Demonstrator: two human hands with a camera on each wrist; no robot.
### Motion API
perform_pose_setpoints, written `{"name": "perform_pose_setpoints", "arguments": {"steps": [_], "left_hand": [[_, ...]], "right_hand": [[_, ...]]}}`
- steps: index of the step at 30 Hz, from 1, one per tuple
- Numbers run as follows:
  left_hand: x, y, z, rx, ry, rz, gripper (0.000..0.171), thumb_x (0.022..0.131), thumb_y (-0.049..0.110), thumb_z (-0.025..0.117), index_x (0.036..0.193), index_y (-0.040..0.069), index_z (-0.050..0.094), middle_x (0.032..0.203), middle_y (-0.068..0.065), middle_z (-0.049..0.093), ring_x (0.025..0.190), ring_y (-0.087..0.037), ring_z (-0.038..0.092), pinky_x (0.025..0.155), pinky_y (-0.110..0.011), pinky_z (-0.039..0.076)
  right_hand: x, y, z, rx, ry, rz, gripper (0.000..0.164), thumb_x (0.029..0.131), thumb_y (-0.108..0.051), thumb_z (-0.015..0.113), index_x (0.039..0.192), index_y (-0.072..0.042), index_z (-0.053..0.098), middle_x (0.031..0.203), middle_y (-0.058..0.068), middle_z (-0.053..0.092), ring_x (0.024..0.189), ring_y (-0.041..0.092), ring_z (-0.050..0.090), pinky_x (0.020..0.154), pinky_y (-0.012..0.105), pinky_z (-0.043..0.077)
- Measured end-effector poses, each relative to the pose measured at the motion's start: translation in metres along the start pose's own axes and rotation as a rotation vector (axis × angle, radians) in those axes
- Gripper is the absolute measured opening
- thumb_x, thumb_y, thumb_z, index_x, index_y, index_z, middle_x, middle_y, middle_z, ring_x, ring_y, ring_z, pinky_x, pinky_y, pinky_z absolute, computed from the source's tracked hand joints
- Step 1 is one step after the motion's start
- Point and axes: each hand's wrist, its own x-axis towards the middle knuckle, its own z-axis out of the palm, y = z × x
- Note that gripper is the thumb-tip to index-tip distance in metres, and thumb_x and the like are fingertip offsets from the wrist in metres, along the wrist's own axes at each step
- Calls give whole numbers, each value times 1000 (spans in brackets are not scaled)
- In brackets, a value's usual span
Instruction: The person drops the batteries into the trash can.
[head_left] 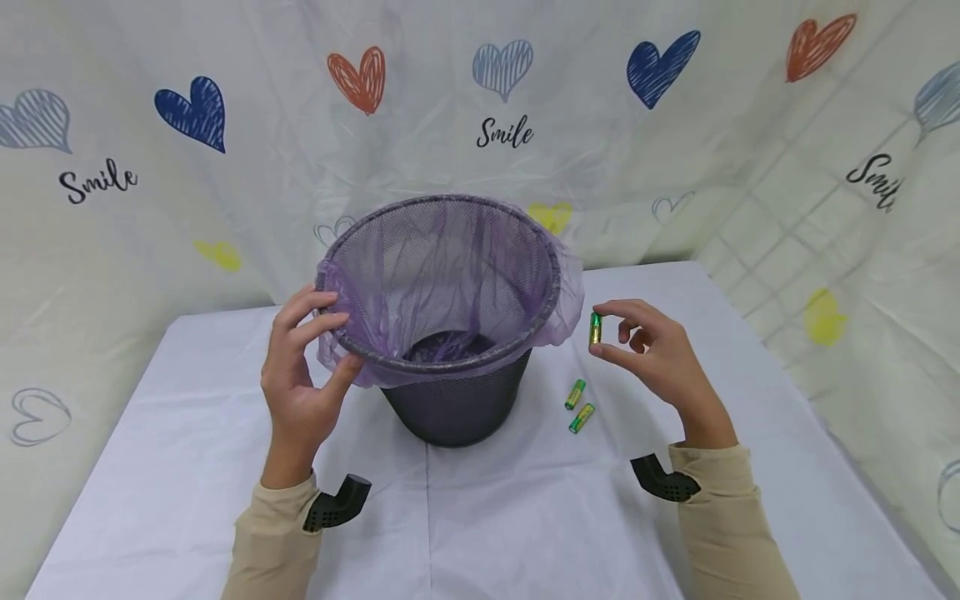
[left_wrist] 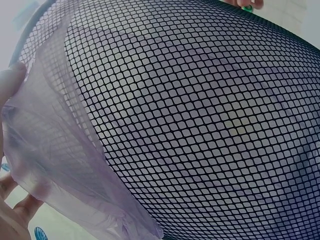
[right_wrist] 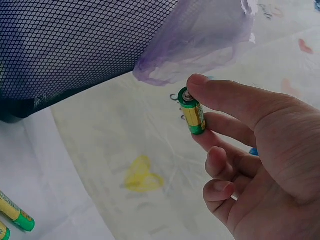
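A black mesh wastebasket (head_left: 457, 408) stands on the table, lined with a thin purple bag (head_left: 558, 312) folded out over its rim. My left hand (head_left: 303, 383) grips the rim at the left, thumb on the near side and fingers over the bag; in the left wrist view the mesh wall (left_wrist: 200, 120) fills most of the picture. To the right of the basket, my right hand (head_left: 656, 354) pinches a green and gold battery (head_left: 596, 328) by its two ends, thumb below and finger on top. Two similar batteries, one nearer the basket (head_left: 575, 394) and another (head_left: 582, 418), lie on the table below it.
A white cloth covers the table (head_left: 525, 533). Behind it hangs a pale curtain (head_left: 420, 150) printed with hearts and the word Smile. Black wrist mounts (head_left: 337, 504) sit on both sleeves.
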Motion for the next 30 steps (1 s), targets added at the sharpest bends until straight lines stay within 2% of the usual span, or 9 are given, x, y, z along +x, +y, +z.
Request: {"name": "perform_pose_setpoints", "arguments": {"steps": [7, 15, 22, 30], "left_hand": [[-2, 1, 0, 1, -13, -5, 46, 81, 30, 67, 95, -13, 58, 111, -27, 55, 120, -41, 43, 108, -42, 34], [-1, 2, 0, 10, -16, -6, 45, 82, 30, 67, 95, -12, 58, 111, -27, 55, 120, -41, 43, 108, -43, 34], [-1, 3, 0, 20, -27, -17, 46, 83, 30, 65, 96, -13, 57, 111, -29, 54, 120, -41, 42, 109, -42, 34], [0, 3, 0, 15, -19, -19, 47, 82, 31, 66, 96, -13, 57, 111, -29, 54, 120, -41, 42, 109, -42, 34]], "right_hand": [[-2, -3, -1, 22, 10, -30, 41, 74, -8, 74, 113, -9, 61, 98, -7, 54, 74, 21, 46, 54, 20, 38], [-1, -12, -5, 72, 58, -97, 43, 71, 0, 74, 112, -4, 62, 97, -9, 54, 71, 11, 45, 53, 19, 37], [-2, -22, -9, 80, 84, -126, 44, 69, 1, 75, 111, -3, 62, 97, -7, 55, 72, 17, 45, 53, 19, 36], [-1, -35, -13, 120, 108, -170, 45, 68, 5, 74, 111, 0, 61, 97, -6, 55, 72, 18, 44, 54, 20, 36]]}}
